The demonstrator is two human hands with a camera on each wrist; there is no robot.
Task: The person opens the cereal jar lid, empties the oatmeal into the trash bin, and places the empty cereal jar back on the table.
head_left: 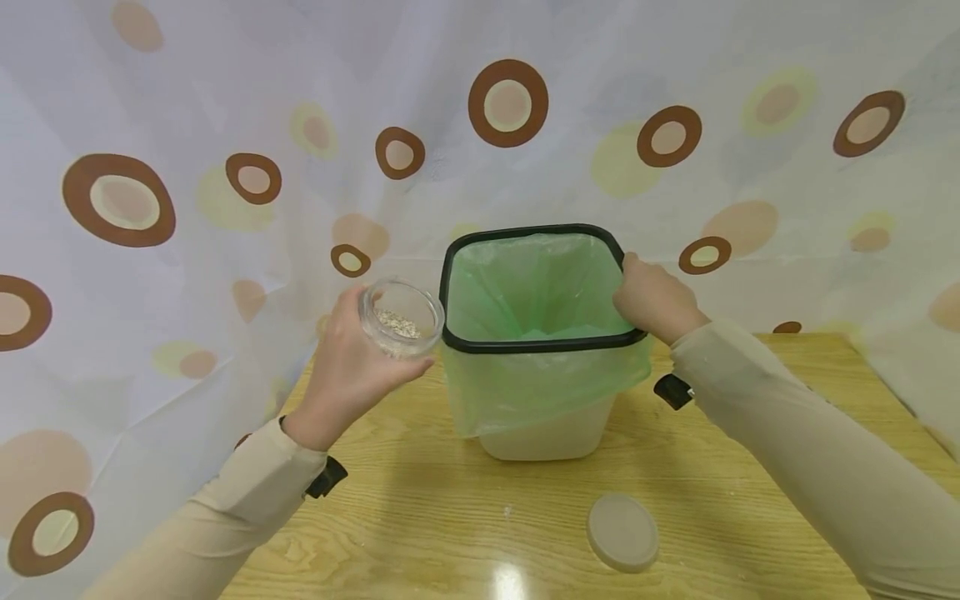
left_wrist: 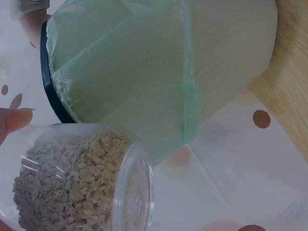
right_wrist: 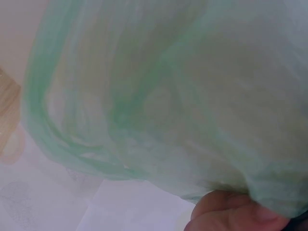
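A clear jar (head_left: 401,318) of oat flakes (left_wrist: 72,178) is gripped by my left hand (head_left: 348,362), its open mouth uncovered and tilted toward the head camera. Just right of it stands a pale trash bin (head_left: 543,433) with a black rim (head_left: 547,345), lined with a green plastic bag (head_left: 525,283) folded over the outside. My right hand (head_left: 656,298) grips the bin's rim at its right side, over the bag. In the right wrist view the bag (right_wrist: 144,96) fills most of the picture, with fingers (right_wrist: 231,214) at the bottom edge.
A round beige lid (head_left: 622,532) lies on the wooden table (head_left: 435,517) in front of the bin. Behind the table hangs a white sheet (head_left: 450,200) patterned with brown, orange and yellow circles.
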